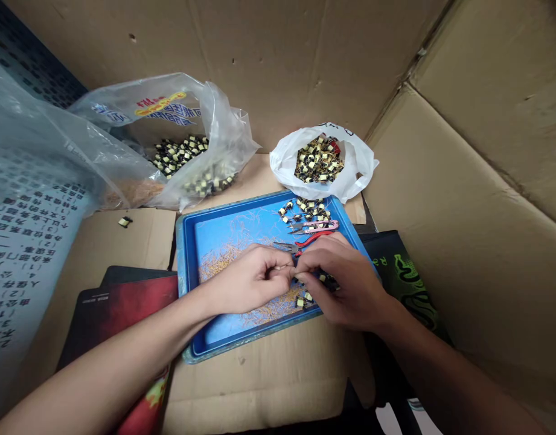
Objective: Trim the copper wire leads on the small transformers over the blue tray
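Observation:
Over the blue tray [218,344], my left hand [259,275] and my right hand [338,275] meet fingertip to fingertip, both closed in a pinch. Whatever they pinch is too small and too covered by the fingers to make out. Just beyond my right hand lie red-handled pliers [311,239] and pink-handled thread snips [314,226]. Small black-and-yellow wound coils [307,299] sit beneath my right hand, and more coils [311,208] are heaped in the tray's far right corner. Copper-coloured wire clippings [218,260] are scattered around my left hand.
A clear plastic bag [230,139] of coils stands behind the tray to the left, a white bag [363,163] of coils with wires to the right. One loose coil [125,222] lies on cardboard. Cardboard walls [477,199] rise behind and right. Dark mats [92,314] flank the tray.

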Demonstrator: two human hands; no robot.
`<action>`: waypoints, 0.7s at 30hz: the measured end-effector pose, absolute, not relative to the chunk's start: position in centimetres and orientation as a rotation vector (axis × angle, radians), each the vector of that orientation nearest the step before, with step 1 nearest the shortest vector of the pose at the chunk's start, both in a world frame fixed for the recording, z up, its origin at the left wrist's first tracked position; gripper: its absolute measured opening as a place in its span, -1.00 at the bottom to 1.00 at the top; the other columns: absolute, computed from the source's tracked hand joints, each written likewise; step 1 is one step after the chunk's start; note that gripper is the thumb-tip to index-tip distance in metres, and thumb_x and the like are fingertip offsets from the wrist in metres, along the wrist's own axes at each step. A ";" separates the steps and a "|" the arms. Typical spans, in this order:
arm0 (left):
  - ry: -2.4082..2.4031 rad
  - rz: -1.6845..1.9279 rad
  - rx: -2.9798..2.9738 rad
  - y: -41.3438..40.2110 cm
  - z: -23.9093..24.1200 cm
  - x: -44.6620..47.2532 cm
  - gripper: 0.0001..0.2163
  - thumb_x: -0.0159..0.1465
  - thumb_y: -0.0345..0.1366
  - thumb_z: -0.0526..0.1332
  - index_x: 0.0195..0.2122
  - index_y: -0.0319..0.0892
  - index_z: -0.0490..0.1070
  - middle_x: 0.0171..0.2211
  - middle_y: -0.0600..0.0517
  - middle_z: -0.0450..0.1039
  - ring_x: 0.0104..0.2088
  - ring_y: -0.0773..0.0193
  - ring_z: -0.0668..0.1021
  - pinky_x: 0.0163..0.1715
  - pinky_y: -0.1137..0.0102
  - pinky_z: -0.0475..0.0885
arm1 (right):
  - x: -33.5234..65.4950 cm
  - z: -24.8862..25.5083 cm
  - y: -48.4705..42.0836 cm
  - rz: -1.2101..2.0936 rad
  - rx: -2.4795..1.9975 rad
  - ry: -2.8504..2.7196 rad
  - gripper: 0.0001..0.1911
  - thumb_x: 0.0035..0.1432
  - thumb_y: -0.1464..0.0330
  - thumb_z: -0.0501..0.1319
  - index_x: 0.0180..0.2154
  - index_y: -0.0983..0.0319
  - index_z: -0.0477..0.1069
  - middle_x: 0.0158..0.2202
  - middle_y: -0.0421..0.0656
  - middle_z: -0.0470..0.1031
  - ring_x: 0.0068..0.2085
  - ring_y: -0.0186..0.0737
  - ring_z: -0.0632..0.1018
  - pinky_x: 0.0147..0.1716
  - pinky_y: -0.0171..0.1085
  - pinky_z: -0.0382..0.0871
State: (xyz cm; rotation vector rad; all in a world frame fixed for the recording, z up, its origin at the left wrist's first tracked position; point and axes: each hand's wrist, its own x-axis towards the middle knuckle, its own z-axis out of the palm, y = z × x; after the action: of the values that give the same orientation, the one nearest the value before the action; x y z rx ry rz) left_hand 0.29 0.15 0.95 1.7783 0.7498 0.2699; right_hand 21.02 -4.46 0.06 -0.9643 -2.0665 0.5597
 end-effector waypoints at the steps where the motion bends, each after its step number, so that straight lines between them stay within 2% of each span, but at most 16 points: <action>1: 0.759 0.261 1.790 0.1 0.9 0.3 -0.79 0.29 -0.36 0.10 -0.52 -0.22 0.24 -0.55 0.16 0.15 -0.47 0.44 0.22 -0.43 0.45 0.11 | 21.0 0.1 -4.5 0.562 -0.963 -2.037 -0.89 0.29 0.51 0.24 -0.22 0.18 0.43 -0.31 -0.22 0.53 -0.25 -0.25 0.52 -0.15 -0.16 0.29; 4: 0.754 0.289 1.805 0.1 1.0 0.3 -0.74 0.32 -0.34 0.11 -0.52 -0.21 0.19 -0.55 0.16 0.12 -0.48 0.44 0.20 -0.43 0.45 0.11 | 21.2 0.2 -4.7 0.704 -1.018 -1.760 -0.93 0.33 0.46 0.27 -0.20 0.17 0.48 -0.26 -0.22 0.55 -0.20 -0.27 0.53 -0.13 -0.21 0.35; 6: 0.722 0.356 1.800 0.1 1.1 0.3 -0.69 0.39 -0.30 0.09 -0.52 -0.20 0.15 -0.55 0.16 0.09 -0.47 0.43 0.19 -0.41 0.44 0.13 | 21.5 0.4 -4.7 0.949 -1.086 -1.510 -0.98 0.35 0.39 0.29 -0.19 0.17 0.50 -0.25 -0.21 0.53 -0.24 -0.30 0.52 -0.21 -0.27 0.38; 9: 0.667 0.453 1.786 0.1 1.3 0.2 -0.65 0.46 -0.22 0.03 -0.49 -0.19 0.16 -0.52 0.14 0.15 -0.45 0.41 0.24 -0.37 0.44 0.18 | 21.7 0.3 -4.2 1.449 -1.097 -1.299 -0.90 0.30 0.32 0.35 -0.20 0.20 0.51 -0.38 -0.25 0.48 -0.40 -0.37 0.47 -0.41 -0.36 0.33; 11: 0.648 0.481 1.784 0.1 1.3 0.2 -0.65 0.48 -0.20 0.02 -0.47 -0.20 0.20 -0.50 0.13 0.19 -0.43 0.40 0.27 -0.35 0.44 0.20 | 21.6 0.1 -3.8 1.676 -1.039 -1.219 -0.87 0.24 0.32 0.39 -0.23 0.23 0.51 -0.45 -0.28 0.46 -0.44 -0.40 0.47 -0.42 -0.38 0.34; 15: 0.633 0.501 1.789 0.0 1.4 0.2 -0.65 0.49 -0.21 0.03 -0.46 -0.21 0.23 -0.50 0.12 0.23 -0.42 0.39 0.30 -0.33 0.44 0.22 | 21.4 -0.4 -3.5 1.807 -0.977 -1.075 -0.83 0.17 0.32 0.45 -0.26 0.25 0.54 -0.44 -0.27 0.53 -0.42 -0.43 0.53 -0.35 -0.41 0.40; 21: 0.645 0.516 1.815 0.0 1.3 0.2 -0.65 0.49 -0.22 0.04 -0.47 -0.21 0.26 -0.50 0.13 0.25 -0.43 0.40 0.31 -0.32 0.45 0.23 | 21.5 -0.6 -3.6 1.839 -1.006 -1.029 -0.81 0.14 0.30 0.50 -0.30 0.25 0.56 -0.46 -0.26 0.57 -0.42 -0.44 0.54 -0.33 -0.42 0.39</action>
State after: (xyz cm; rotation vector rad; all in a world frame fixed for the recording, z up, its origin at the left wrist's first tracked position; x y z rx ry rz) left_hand 0.22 -0.03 1.33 1.8148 0.6451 0.5163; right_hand 21.53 -3.64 -0.63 -1.0057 -1.0287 1.8387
